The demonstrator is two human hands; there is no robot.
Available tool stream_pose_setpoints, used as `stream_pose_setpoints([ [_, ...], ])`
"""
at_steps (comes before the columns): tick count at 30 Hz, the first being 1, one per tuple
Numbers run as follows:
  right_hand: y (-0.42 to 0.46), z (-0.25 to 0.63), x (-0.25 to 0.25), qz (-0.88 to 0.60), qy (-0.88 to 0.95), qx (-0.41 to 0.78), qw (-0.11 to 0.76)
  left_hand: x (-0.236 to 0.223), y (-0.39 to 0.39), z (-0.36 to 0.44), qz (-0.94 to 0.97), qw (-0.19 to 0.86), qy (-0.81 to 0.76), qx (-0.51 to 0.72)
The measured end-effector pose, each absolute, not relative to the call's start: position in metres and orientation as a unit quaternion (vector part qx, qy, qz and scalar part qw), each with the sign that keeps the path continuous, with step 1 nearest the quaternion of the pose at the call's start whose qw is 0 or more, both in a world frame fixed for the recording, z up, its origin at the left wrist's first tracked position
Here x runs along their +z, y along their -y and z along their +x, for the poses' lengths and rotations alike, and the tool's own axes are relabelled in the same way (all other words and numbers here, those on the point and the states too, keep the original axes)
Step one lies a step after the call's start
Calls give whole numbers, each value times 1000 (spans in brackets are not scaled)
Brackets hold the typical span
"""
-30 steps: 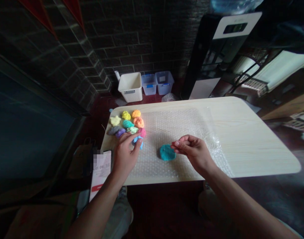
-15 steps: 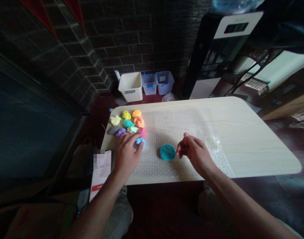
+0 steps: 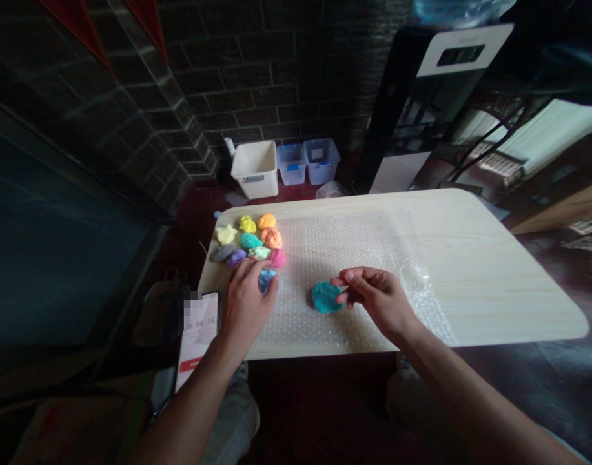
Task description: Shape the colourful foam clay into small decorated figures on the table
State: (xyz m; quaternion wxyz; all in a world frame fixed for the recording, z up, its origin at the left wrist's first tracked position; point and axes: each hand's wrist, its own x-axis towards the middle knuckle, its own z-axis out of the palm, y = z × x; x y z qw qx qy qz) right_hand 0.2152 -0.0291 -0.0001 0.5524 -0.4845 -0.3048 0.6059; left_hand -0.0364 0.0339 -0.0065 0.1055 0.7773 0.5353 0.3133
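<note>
My left hand (image 3: 250, 294) is closed around a light blue lump of modelling clay (image 3: 266, 281) at the near side of a cluster of coloured clay lumps. Its fingers cover part of that lump and reach close to the pink lump (image 3: 277, 258). A flattened teal clay disc (image 3: 326, 298) lies on the bubble wrap (image 3: 305, 329). Over the disc's right edge, my right hand (image 3: 373, 294) hovers with loosely bent fingers apart and the thumb near the index finger. Nothing shows in it.
Several clay lumps, among them purple (image 3: 236, 258), green (image 3: 251, 241) and orange (image 3: 266, 221), sit at the table's left. A phone (image 3: 199, 332) lies beside the table's left edge. Beyond the wooden table (image 3: 494, 271) stand a white bin (image 3: 255, 177) and a water dispenser (image 3: 402, 116).
My left hand has shifted slightly, and the light blue lump sits a little further left under it. My right hand has moved left and down over the teal disc's edge, its fingers straighter.
</note>
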Motion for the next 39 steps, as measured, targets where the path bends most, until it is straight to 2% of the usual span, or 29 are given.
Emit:
stream_pose_setpoints([
  [7,26,213,-2,-473,312,603,562,5,-26,-31,788,115,-495,347],
  [11,28,213,-4,-499,355,593,524,7,-13,-21,820,180,-422,342],
  [15,29,212,-3,-474,346,595,549,3,-6,-15,845,223,-366,320],
  [26,30,208,-2,-502,392,589,497,0,-8,-17,836,236,-380,317],
  [39,44,196,1,-350,407,705,465,0,-9,-15,839,228,-381,314],
])
